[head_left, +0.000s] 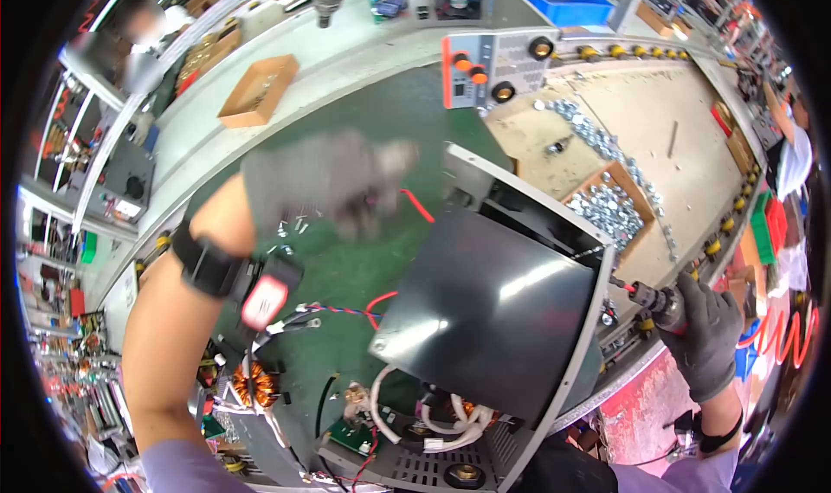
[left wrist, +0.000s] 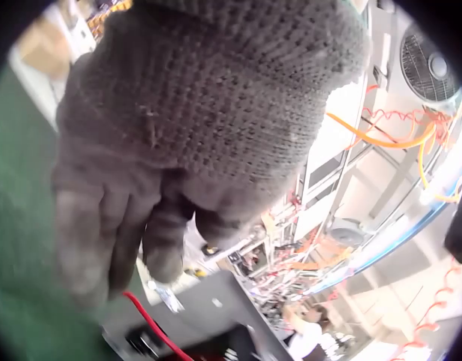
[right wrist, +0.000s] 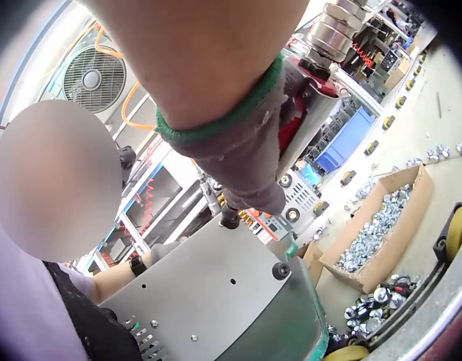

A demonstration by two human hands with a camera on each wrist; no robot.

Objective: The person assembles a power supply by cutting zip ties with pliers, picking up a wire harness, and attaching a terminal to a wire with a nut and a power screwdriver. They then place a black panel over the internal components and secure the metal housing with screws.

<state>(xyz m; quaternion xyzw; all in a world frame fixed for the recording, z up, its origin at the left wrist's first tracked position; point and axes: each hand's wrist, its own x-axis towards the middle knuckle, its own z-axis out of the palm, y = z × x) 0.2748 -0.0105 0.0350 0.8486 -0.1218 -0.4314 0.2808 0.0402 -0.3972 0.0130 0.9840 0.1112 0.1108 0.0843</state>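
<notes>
My gloved left hand (head_left: 329,181) is blurred above the green mat (head_left: 346,259), left of a metal equipment case. In the left wrist view its fingers (left wrist: 81,241) hang loosely, and a red wire (left wrist: 152,323) shows just beyond the fingertips. My gloved right hand (head_left: 705,337) grips a power screwdriver (head_left: 653,301), its bit pointing at the case's right edge. The case has a dark, shiny panel (head_left: 493,302) on top. In the right wrist view its grey side plate (right wrist: 208,293) has holes and screws, and the driver's red body (right wrist: 295,113) sits behind the glove.
A cardboard tray of screws (head_left: 610,207) lies beyond the case, among loose screws. Behind stand a grey front panel with orange knobs (head_left: 493,69) and a blue bin (head_left: 558,0). A copper coil (head_left: 254,385), cables and a circuit board (head_left: 359,432) lie nearby.
</notes>
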